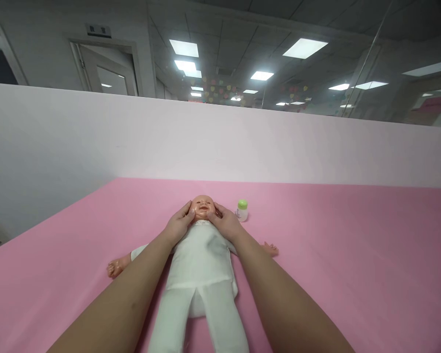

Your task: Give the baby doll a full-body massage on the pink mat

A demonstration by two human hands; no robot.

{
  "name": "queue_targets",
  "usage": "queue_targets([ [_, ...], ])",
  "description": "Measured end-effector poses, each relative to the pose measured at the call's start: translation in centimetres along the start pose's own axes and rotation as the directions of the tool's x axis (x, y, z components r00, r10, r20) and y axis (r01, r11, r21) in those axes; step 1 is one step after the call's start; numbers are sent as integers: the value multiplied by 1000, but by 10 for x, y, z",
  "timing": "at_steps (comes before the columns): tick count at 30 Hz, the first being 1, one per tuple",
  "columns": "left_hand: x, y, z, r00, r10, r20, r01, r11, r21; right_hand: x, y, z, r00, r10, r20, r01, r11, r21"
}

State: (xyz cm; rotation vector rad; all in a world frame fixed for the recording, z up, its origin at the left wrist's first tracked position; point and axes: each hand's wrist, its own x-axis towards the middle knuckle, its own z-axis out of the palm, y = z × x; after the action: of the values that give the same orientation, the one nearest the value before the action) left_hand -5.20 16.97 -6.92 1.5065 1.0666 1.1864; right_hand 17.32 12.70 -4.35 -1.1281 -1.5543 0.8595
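A baby doll [202,257] in white clothes lies on its back, its head at the far end and its arms spread out to both sides. My left hand [178,225] cups one side of the doll's head, with the thumb on its cheek. On the opposite side, my right hand [227,223] holds the head in the same way, thumb near the mouth. Both sets of fingers curve round the head and are partly hidden by it. Just right of my right hand stands a small white jar [242,213] with a green lid.
Pink sheeting [345,260] covers the surface under the doll. A low white wall [220,142] rises behind it and along the left. Beyond are glass panels, an open door [106,73] and lit ceiling lamps [305,48].
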Motion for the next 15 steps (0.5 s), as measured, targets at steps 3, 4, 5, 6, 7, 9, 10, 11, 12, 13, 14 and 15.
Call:
queue_targets([
  [3,-3,4,1,999,45,29,-49,987,154,-3,-4,3,1000,5,-29,-7,995,-96],
  [4,-4,6,1,998,54,35,-60,981,183,-3,-4,4,999,11,-32,-14,995,-103],
  [5,-5,7,1,998,59,38,-65,978,198,-3,-4,5,999,16,-33,-19,995,-101],
  [6,-5,8,2,997,60,39,-66,977,201,-3,-3,5,999,19,-33,-22,995,-92],
  [7,-5,8,2,997,59,40,-66,978,200,-2,-2,5,999,20,-32,-22,997,-80],
  [9,-4,6,2,998,54,39,-60,981,186,-1,0,5,999,26,-39,-27,998,-49],
  [10,-3,4,1,998,49,38,-55,985,166,0,1,4,999,34,-42,-35,999,-33],
  [11,-1,2,1,998,44,39,-49,989,137,1,1,3,998,42,-40,-43,999,-17],
  [12,0,0,1,999,38,39,-42,994,101,1,1,2,998,47,-32,-47,999,-3],
  [13,2,-2,0,999,31,34,-33,998,62,2,0,1,999,46,-16,-46,999,12],
  [14,3,-3,0,999,25,27,-25,999,25,2,0,0,999,40,4,-40,999,31],
  [15,4,-4,0,1000,19,17,-19,1000,-8,2,-1,-2,999,29,28,-30,998,55],
])
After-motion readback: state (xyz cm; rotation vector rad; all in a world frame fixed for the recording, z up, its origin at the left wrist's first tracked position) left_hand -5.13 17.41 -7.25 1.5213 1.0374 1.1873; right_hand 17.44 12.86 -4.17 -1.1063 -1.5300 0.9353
